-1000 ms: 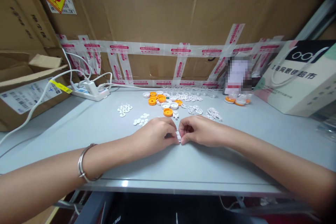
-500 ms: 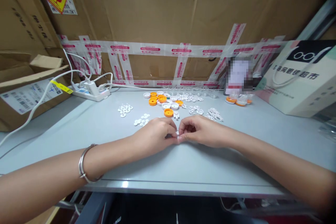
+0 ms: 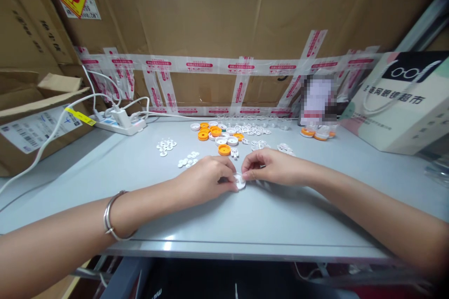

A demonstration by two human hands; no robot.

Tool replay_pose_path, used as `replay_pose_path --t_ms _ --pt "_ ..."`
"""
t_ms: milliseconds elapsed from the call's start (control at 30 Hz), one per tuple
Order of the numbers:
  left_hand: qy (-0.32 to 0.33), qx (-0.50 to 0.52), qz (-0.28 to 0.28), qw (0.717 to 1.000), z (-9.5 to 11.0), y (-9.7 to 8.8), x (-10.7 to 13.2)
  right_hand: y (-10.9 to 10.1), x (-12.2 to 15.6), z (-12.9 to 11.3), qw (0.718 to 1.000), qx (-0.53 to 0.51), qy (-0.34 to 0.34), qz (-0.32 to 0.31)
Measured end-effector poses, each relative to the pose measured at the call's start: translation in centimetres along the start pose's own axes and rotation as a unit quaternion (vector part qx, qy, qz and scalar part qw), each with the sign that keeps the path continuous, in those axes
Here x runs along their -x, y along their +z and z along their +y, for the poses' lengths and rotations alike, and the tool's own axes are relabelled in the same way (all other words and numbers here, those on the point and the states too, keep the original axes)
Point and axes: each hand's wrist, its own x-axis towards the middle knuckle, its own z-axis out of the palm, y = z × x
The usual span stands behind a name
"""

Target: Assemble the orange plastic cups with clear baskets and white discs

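Note:
Just above the front of the table, my left hand (image 3: 213,175) pinches a white round plastic part (image 3: 240,184) by its left side. My right hand (image 3: 268,166) has its thumb and fingertips closed at the upper right of that same part; the fingertips hide some of it. Beyond the hands lie an orange round cap (image 3: 224,150) and a small white plastic piece (image 3: 235,153). Small white discs (image 3: 189,160) are grouped past my left hand, with white stemmed pieces (image 3: 166,145) farther left. White ring-like parts (image 3: 259,145) lie behind my right hand.
Orange and white caps (image 3: 220,140) cluster mid-table, with clear domes (image 3: 284,124) along the back. A power strip (image 3: 122,124) with cables and an open carton (image 3: 38,117) stand left. A paper bag (image 3: 396,103) and a blurred-out phone-like object (image 3: 317,100) are right.
My right hand has moved slightly up and right, and its fingers have shifted to the part's upper edge. More of the white round part now shows between my hands.

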Motion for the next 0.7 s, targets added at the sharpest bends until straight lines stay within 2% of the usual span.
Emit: replay_pose_path --t_ms 300,700 --pt "0.003 -0.005 -0.009 1.000 0.27 -0.12 -0.07 0.26 -0.10 -0.33 0.999 0.030 0.003 -0.044" --pt "0.007 -0.006 -0.001 1.000 0.09 -0.06 0.01 0.60 -0.20 -0.32 0.999 0.040 0.011 -0.011"
